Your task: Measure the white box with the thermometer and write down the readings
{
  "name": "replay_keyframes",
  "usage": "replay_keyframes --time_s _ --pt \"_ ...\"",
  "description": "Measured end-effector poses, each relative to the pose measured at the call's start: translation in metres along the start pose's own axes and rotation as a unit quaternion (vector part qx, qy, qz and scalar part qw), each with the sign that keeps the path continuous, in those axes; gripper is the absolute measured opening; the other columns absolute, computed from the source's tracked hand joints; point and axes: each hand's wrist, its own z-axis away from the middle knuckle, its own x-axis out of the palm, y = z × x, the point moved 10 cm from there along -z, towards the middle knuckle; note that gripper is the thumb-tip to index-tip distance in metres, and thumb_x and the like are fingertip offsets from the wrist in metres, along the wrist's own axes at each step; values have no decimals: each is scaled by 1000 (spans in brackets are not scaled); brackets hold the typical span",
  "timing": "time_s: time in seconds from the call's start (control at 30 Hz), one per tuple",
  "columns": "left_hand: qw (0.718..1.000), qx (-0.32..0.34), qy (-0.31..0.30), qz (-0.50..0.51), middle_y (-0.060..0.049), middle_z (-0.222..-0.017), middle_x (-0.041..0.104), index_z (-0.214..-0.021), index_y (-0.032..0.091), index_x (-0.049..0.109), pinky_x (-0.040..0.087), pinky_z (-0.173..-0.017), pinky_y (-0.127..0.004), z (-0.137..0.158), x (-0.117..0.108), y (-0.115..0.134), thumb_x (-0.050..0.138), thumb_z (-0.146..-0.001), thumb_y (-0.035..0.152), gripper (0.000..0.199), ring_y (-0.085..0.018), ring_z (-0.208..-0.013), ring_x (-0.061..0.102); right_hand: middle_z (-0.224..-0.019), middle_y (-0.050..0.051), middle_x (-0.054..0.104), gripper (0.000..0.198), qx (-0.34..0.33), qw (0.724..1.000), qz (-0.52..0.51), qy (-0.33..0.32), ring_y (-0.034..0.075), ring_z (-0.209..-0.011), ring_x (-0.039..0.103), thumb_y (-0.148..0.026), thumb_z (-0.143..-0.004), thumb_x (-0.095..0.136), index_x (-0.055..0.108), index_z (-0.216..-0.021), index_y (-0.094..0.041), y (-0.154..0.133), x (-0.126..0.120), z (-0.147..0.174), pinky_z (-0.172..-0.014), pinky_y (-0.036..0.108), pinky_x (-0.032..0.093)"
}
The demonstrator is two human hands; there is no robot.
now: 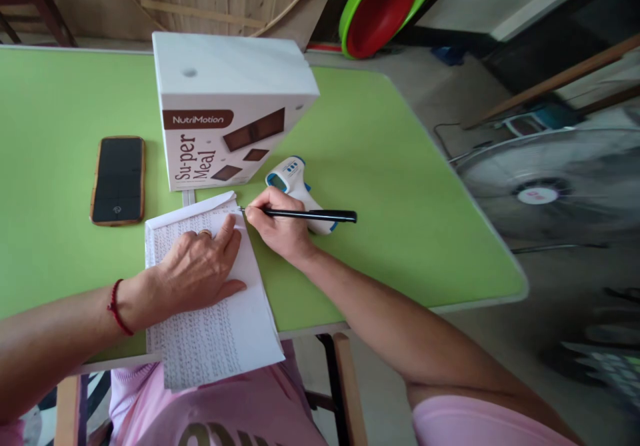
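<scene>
A paper pad (255, 326) covered in lines of handwriting lies at the table's near edge, its lower end hanging over. Its top page is folded back along the upper edge. My left hand (200, 266), with a ring and a red bracelet, rests flat on the pad, fingers apart and the index finger pointing to the upper right. My right hand (283, 229) pinches a black pen (320, 215) whose tip is at the pad's upper right edge. Just behind that hand lies a white and blue infrared thermometer (290, 174), partly hidden by it.
A white NutriMotion box (235, 66) stands upright beyond the pad. To the left lies a phone (119, 179) in a brown case. The green table (400, 199) has a rounded right corner; a large fan (540, 193) stands beyond it. Red and green basins (383, 13) are at the back.
</scene>
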Motion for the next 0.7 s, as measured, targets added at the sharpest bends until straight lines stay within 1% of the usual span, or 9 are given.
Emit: replay_keyframes --time_s 0.2,0.43,0.57,0.7 --pt "1000 -2 -6 0 -20 -155 39 -130 9 52 43 -62 -38 -1 -1 -1 38 -96 58 61 -19 -69 62 -53 -6 52 15 32 999 5 -22 10 -46 43 -23 -76 55 44 -65 -24 5 5 0 -47 24 39" --pt "1000 3 -9 -5 -20 -155 38 -132 8 51 44 -64 -38 0 0 0 36 -97 58 62 -19 -71 63 -50 -6 49 16 26 999 -9 -26 9 -43 40 -22 -74 55 43 -64 -24 3 5 -1 -46 25 38" --pt "1000 11 -6 -4 -22 -154 39 -131 7 51 44 -62 -38 -1 1 1 33 -98 56 61 -20 -69 63 -51 -5 53 16 20 1000 -3 -4 11 -45 44 -22 -75 56 44 -64 -24 3 0 0 -47 25 39" --pt "1000 2 -10 8 -22 -154 39 -130 8 53 44 -62 -39 -1 -1 0 40 -96 57 60 -20 -69 62 -53 -5 56 15 20 1000 -5 -7 11 -46 46 -23 -77 56 47 -65 -24 4 2 0 -46 25 39"
